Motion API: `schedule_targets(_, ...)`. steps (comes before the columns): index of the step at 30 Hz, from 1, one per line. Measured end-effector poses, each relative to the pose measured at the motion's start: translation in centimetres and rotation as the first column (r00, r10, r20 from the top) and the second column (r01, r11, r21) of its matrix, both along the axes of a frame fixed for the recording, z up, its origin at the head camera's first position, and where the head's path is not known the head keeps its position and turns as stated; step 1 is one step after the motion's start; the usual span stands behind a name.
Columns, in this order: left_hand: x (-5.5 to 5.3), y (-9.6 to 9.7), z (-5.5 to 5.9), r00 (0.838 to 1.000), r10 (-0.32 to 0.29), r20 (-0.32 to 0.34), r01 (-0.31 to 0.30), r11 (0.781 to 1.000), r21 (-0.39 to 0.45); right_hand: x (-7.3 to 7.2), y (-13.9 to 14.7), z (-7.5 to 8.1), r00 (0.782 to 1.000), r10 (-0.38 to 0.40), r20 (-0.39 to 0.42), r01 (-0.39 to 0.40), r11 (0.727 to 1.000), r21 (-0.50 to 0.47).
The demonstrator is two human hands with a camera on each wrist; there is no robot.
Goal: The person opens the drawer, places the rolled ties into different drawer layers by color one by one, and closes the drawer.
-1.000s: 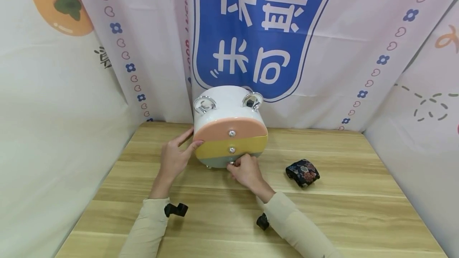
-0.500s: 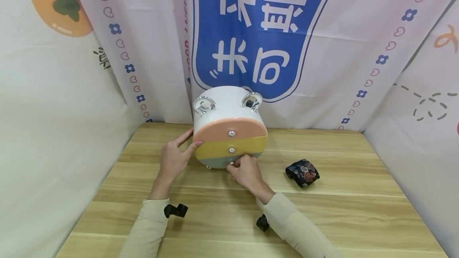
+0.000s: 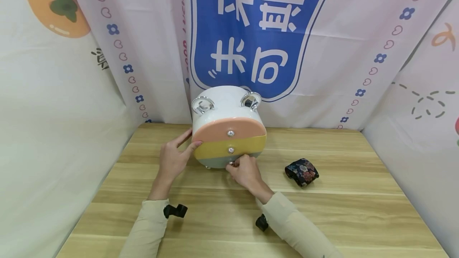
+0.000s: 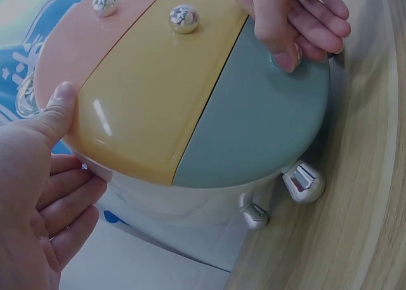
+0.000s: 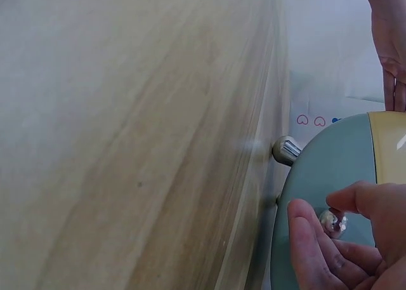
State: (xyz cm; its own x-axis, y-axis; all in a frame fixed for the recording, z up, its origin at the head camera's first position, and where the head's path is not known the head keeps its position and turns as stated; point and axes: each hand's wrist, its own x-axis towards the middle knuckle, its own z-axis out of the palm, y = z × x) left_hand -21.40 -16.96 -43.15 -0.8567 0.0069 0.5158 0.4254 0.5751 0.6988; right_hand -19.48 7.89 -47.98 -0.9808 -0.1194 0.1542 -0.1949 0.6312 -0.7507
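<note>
A small drawer cabinet (image 3: 226,104) with a white rounded body and silver feet stands at the back of the table. Its front has a pink drawer (image 3: 211,129), a yellow drawer (image 3: 211,149) and a grey-green drawer (image 4: 254,118), all flush with each other. My left hand (image 3: 173,158) rests on the cabinet's left side, thumb on the front edge and fingers fairly straight along the side wall. On the lowest, grey-green drawer, my right hand (image 3: 246,170) pinches the round silver knob (image 5: 333,223) between thumb and index finger.
A dark floral cloth roll (image 3: 302,172) lies on the wooden table (image 3: 344,210) to the right of the cabinet. Two silver rings (image 3: 203,105) stick up from the cabinet's top. A printed curtain (image 3: 333,71) hangs close behind it.
Both hands keep their places on the cabinet and its knob, and the drawers look the same. Only the head view has shifted slightly.
</note>
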Motion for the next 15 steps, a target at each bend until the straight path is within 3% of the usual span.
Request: schedule_targets(15, -0.13, -0.06, -0.11, 1.0, 0.0, 0.005, 0.0, 1.0, 0.01, -0.2, -0.54, 0.1, 0.999, -0.043, 0.001, 0.043, 0.999, 0.02)
